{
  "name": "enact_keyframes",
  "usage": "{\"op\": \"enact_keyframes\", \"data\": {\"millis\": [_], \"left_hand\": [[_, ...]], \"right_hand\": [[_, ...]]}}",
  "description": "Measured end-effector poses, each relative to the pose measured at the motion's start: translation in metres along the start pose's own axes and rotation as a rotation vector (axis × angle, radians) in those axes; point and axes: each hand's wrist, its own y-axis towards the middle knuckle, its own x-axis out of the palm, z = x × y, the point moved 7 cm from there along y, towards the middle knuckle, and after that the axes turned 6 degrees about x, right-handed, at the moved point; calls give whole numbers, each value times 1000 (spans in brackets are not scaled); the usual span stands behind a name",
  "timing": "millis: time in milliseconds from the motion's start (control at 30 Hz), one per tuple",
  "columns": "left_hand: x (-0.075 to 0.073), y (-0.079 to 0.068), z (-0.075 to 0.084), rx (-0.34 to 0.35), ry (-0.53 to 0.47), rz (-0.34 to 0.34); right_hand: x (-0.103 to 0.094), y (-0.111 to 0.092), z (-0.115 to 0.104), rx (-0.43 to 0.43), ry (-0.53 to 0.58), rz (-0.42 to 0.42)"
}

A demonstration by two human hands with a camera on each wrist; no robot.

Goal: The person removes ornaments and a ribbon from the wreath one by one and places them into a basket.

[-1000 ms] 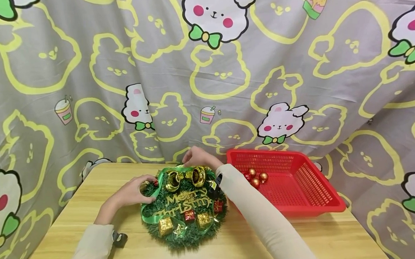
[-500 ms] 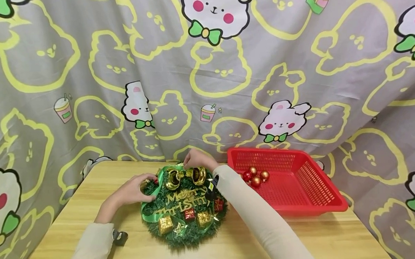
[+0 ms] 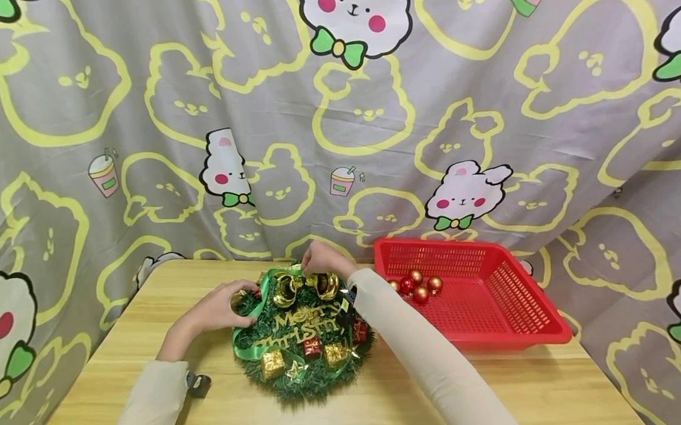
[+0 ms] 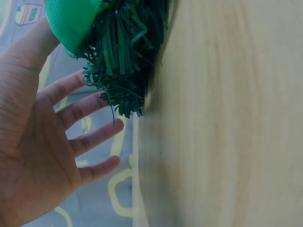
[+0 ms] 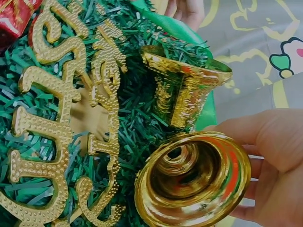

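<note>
A green tinsel Christmas wreath lies on the table, with gold "Merry Christmas" lettering, small gift boxes and a green ribbon. Two golden bells sit at its far side. My left hand rests at the wreath's left edge; its fingers are spread and nearly straight, the thumb partly hidden behind the ribbon. My right hand reaches over the far edge with curled fingers. In the right wrist view its thumb and fingers hold the golden bells from behind, fingertips hidden.
A red plastic basket stands right of the wreath. Several gold and red ball ornaments lie in its left part. Behind the wooden table hangs a grey patterned curtain.
The bells have shifted slightly at the right hand. The left hand stays at the wreath's edge. The head view has tilted a little, showing more of the ornaments in the basket.
</note>
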Motion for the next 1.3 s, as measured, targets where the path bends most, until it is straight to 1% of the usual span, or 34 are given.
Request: {"op": "enact_keyframes", "data": {"millis": [167,333,500,567,700,833,1000,1200,1300], "left_hand": [[2,0,-1,-1,-3,-9],[-1,0,0,-13,8,-6],[-2,0,-1,-8,12,-4],[-2,0,-2,-12,9,-8],[-1,-1,-2,-20,3,-10],[-2,-1,-3,-39,28,-6],[-2,-2,-2,-46,60,-3],[-2,-2,-2,-43,64,2],[-2,-2,-2,-51,61,0]], "right_hand": [[2,1,1,-27,-8,-20],[-9,-4,-5,-72,-25,11],[-22,-8,-12,-88,-40,53],[-26,-10,-13,-82,-25,78],[-35,-11,-14,-63,1,152],[-44,-12,-9,-23,37,219],[-57,-13,0,23,45,302],[-69,-14,13,51,46,354],[-74,-17,21,50,55,376]]}}
